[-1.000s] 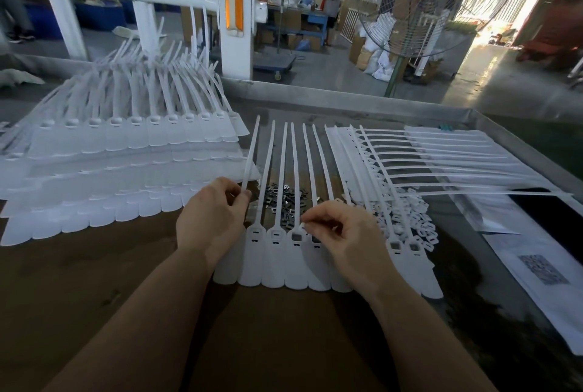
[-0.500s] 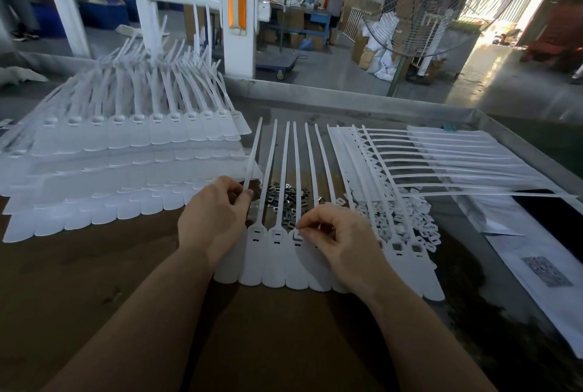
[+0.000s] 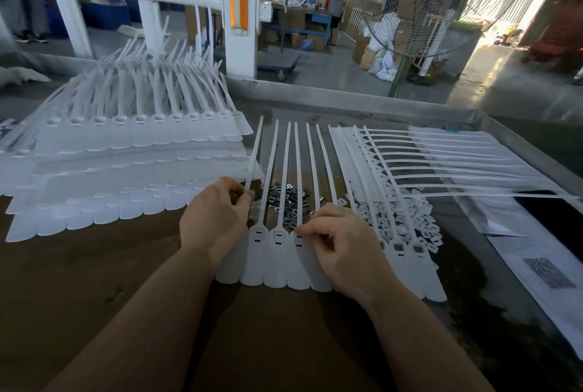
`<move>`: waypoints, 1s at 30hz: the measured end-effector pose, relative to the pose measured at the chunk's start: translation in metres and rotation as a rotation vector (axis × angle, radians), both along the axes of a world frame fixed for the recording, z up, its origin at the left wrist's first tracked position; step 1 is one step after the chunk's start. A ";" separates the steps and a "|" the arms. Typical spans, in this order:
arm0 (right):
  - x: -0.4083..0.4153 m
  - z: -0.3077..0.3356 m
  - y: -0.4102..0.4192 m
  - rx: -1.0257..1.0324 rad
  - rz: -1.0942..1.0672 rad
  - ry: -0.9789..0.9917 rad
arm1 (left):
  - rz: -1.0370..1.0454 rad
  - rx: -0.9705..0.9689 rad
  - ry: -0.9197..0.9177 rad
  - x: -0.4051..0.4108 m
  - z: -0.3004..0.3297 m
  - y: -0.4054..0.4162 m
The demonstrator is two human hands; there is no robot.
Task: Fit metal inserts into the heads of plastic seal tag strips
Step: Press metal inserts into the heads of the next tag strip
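A row of several white seal tag strips [image 3: 277, 259] lies flat in front of me, heads near, tails pointing away. My left hand [image 3: 214, 221] rests on the leftmost strip and pinches its tail. My right hand [image 3: 344, 246] has curled fingers whose tips press at the head of the third strip [image 3: 298, 262]; whether an insert is pinched there is hidden. A heap of small dark metal inserts [image 3: 285, 199] lies just beyond the heads, under the tails.
Stacked rows of finished strips [image 3: 126, 151] fill the left. More strips [image 3: 426, 164] and a pile of small white plastic pieces [image 3: 407, 218] lie right. The metal table rim [image 3: 362, 101] runs behind; printed plastic bags [image 3: 549, 274] lie far right.
My right hand has shifted left along the row of heads, from the fourth strip toward the third. My left hand has stayed on the leftmost strip.
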State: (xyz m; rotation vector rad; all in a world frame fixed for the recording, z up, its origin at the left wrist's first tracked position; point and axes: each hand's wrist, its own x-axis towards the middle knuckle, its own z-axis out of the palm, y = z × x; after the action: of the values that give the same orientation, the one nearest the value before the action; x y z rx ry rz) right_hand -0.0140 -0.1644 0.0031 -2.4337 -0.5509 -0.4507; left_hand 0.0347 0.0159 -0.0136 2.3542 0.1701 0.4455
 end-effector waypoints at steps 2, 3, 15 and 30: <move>-0.001 0.001 0.000 -0.031 0.010 -0.030 | 0.001 0.001 -0.001 0.000 0.000 0.000; -0.002 0.001 0.000 -0.043 0.012 -0.040 | 0.002 0.001 0.000 0.000 -0.001 0.000; -0.004 0.007 -0.002 -0.119 0.065 -0.085 | -0.002 -0.016 0.005 0.001 0.000 0.000; -0.004 0.008 -0.003 -0.214 0.096 -0.107 | 0.003 -0.024 0.002 0.001 0.000 -0.001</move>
State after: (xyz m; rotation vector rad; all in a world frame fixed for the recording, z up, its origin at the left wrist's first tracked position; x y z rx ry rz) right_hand -0.0176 -0.1673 0.0113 -2.5823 -0.7952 -0.5068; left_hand 0.0355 0.0153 -0.0134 2.3314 0.1788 0.4406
